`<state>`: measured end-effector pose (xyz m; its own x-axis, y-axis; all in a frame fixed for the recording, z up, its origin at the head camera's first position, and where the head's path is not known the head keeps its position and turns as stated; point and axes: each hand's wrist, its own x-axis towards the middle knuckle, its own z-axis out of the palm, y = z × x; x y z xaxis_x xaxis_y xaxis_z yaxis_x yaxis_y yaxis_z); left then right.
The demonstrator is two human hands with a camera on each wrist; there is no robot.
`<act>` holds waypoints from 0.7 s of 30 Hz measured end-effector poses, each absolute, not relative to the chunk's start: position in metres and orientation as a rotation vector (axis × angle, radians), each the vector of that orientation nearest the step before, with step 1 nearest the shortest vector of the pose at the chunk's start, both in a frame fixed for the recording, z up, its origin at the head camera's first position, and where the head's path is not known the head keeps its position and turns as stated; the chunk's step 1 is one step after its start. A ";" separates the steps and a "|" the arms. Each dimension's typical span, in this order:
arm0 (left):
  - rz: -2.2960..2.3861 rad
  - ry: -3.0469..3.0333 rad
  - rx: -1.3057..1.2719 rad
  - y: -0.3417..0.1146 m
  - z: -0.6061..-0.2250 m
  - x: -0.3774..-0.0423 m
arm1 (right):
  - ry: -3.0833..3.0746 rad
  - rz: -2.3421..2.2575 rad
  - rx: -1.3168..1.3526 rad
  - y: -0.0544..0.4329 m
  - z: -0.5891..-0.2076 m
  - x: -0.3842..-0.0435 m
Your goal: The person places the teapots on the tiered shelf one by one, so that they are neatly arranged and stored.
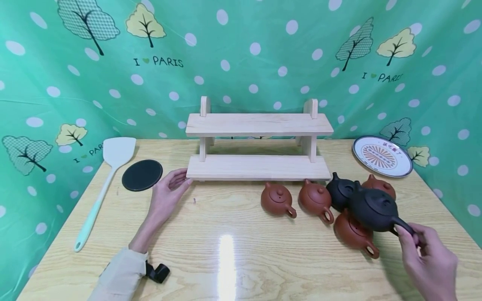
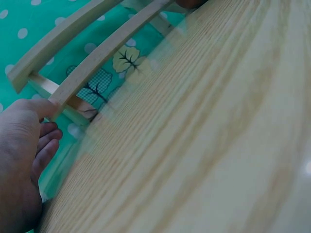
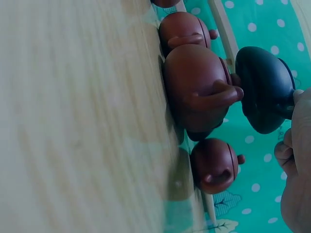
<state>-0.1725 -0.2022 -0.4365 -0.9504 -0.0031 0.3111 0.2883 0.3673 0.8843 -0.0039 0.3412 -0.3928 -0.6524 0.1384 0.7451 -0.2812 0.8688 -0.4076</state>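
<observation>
The thumb and fingers of the right hand (image 1: 431,255) are clamped on the handle (image 1: 403,225) of a raised black teapot (image 1: 376,209), probably because that loop leaves body and spout free ahead of the fingertips, above a brown teapot (image 1: 351,235); a second black teapot (image 1: 339,193) sits farther beyond those fingers. The left hand (image 1: 167,194) pinches the lower board's left end of the wooden shelf (image 1: 260,167), presumably to steady it; the shelf stretches rightward from those fingertips.
</observation>
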 end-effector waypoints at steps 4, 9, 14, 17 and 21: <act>-1.607 -2.369 -0.259 -0.202 -0.436 -0.172 | -2.158 0.660 0.168 0.339 -0.393 -0.012; -1.603 -2.371 -0.260 -0.202 -0.436 -0.172 | -2.160 0.661 0.212 0.337 -0.391 -0.020; -1.605 -2.368 -0.268 -0.203 -0.436 -0.172 | -2.144 0.675 0.247 0.332 -0.385 -0.029; -1.623 -2.363 -0.276 -0.203 -0.435 -0.171 | -2.111 0.684 0.268 0.326 -0.382 -0.035; -1.645 -2.361 -0.278 -0.203 -0.435 -0.170 | -2.113 0.687 0.285 0.318 -0.378 -0.042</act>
